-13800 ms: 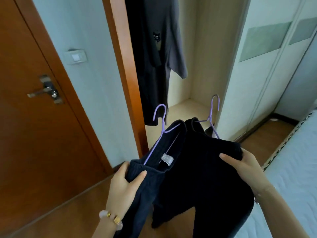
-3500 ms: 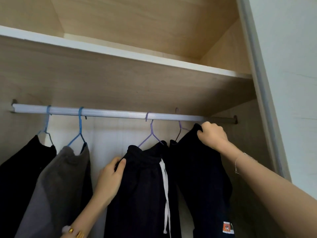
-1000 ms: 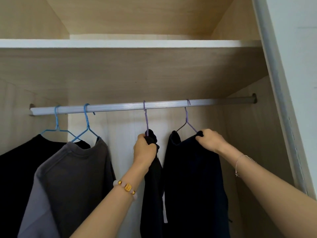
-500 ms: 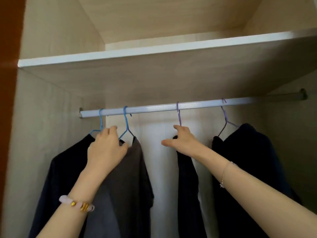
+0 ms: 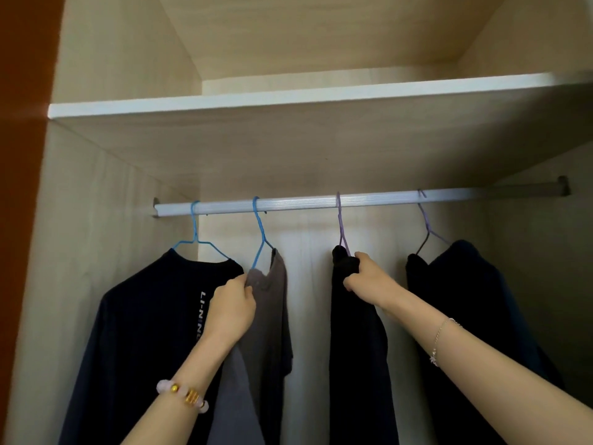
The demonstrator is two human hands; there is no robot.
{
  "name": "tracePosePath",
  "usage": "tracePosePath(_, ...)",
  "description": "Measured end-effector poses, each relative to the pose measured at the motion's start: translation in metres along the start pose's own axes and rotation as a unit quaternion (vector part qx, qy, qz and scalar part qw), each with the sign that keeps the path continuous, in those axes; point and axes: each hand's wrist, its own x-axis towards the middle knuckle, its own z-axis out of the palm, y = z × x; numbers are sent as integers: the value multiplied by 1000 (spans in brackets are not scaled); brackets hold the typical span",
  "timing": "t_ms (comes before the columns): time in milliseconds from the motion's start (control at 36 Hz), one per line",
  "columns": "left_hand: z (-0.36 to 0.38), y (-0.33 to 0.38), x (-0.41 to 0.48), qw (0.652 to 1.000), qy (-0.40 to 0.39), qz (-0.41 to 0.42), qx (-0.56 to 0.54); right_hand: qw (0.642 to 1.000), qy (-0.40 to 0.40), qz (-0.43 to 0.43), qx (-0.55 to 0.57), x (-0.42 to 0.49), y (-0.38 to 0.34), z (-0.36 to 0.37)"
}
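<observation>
Several garments hang from the white wardrobe rail. At the left, a navy T-shirt with white lettering is on a blue hanger. Beside it a grey T-shirt hangs on a second blue hanger; my left hand grips it at the collar. My right hand grips the top of a dark garment on a purple hanger, turned edge-on. Another dark garment hangs on a purple hanger at the right.
A white-edged wooden shelf runs above the rail. The wardrobe's left wall stands close to the navy T-shirt, with an orange-brown door frame beyond it. Gaps on the rail separate the grey T-shirt, the held dark garment and the right one.
My left hand has slid down from the blue hangers to grip the grey T-shirt's collar. My right hand has closed on the top of the dark garment.
</observation>
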Motion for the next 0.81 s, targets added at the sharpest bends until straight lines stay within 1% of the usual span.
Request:
tracePosePath(278, 20, 17, -2, 1000, -9, 29, -1, 1000, -5, -9, 21, -3, 7, -8)
tracePosePath(528, 17, 23, -4, 999, -41, 13, -28, 999, -6, -22, 38, -6, 8, -9)
tracePosePath(667, 15, 23, -10, 995, -55, 7, -82, 996, -1, -26, 81, -9, 13, -12)
tracePosePath(806, 13, 21, -17, 991, -41, 4, -126, 994, -11, -10, 106, -14, 18, -15)
